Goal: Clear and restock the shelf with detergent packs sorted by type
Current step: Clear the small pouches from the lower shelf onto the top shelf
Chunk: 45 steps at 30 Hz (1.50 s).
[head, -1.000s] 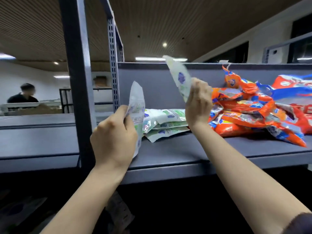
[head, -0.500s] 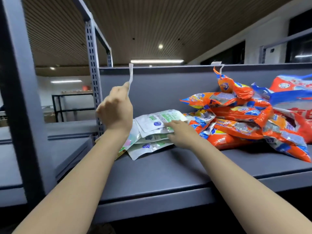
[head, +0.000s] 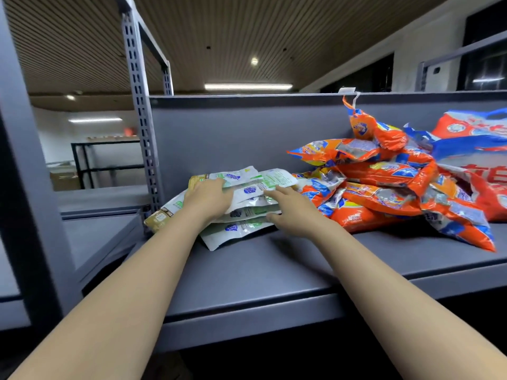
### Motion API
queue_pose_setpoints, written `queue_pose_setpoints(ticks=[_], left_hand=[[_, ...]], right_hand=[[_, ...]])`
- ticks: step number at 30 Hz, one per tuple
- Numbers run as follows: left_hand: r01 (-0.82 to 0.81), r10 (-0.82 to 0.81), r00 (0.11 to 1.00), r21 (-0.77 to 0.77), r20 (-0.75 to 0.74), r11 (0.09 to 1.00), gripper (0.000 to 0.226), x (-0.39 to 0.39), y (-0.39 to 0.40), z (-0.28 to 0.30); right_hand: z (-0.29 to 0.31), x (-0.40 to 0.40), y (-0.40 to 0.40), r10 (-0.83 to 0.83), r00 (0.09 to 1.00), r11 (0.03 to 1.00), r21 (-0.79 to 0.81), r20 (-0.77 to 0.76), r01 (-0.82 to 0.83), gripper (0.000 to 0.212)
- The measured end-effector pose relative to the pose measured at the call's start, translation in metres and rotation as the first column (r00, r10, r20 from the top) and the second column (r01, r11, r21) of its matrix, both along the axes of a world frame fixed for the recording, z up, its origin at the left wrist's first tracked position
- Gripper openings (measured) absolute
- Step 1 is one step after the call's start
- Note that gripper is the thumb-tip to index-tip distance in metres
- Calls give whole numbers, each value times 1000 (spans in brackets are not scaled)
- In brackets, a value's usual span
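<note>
Two bare hands are in view, a left hand (head: 207, 200) and a right hand (head: 295, 208). The grey metal shelf (head: 274, 272) carries one stack of flat white-and-green plastic detergent pouches (head: 241, 212), at least five, though their overlap hides the exact count. One heap of orange-and-blue plastic detergent bags (head: 384, 185) holds roughly seven. One larger red-and-blue detergent bag (head: 472, 138) is visible.

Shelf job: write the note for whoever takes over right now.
Left hand lies on top of the white-and-green pouch stack, fingers spread.
Right hand touches the stack's right side, fingers straight.
Orange packs are heaped loosely beside it on the shelf.
Done: pouches are gathered at the left end.
Left: square up the stack, tidy the orange heap.
</note>
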<state>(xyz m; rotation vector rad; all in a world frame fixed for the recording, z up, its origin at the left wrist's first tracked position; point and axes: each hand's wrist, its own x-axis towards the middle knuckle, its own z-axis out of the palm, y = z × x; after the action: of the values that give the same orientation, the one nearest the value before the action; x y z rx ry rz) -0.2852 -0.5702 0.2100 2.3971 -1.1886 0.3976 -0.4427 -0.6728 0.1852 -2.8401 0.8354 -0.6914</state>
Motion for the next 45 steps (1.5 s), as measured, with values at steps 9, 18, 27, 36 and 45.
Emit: queue_pose_setpoints(ticks=[9, 18, 27, 36, 45], left_hand=[[-82, 82, 995, -11, 62, 997, 39, -27, 51, -4], [-62, 76, 988, -102, 135, 993, 34, -66, 113, -18], [13, 12, 995, -243, 99, 970, 29, -105, 203, -43], [-78, 83, 996, -284, 8, 956, 20, -97, 308, -80], [-241, 222, 965, -142, -137, 960, 24, -20, 393, -128]], right_hand=[[1, -24, 31, -31, 997, 999, -18, 63, 32, 56], [-8, -63, 79, -42, 993, 994, -100, 111, 53, 48], [-26, -86, 149, 43, 983, 992, -124, 177, -21, 44], [-55, -75, 232, 226, 965, 974, -21, 136, -225, 32], [-93, -14, 322, 327, 944, 942, 64, 41, -329, 29]])
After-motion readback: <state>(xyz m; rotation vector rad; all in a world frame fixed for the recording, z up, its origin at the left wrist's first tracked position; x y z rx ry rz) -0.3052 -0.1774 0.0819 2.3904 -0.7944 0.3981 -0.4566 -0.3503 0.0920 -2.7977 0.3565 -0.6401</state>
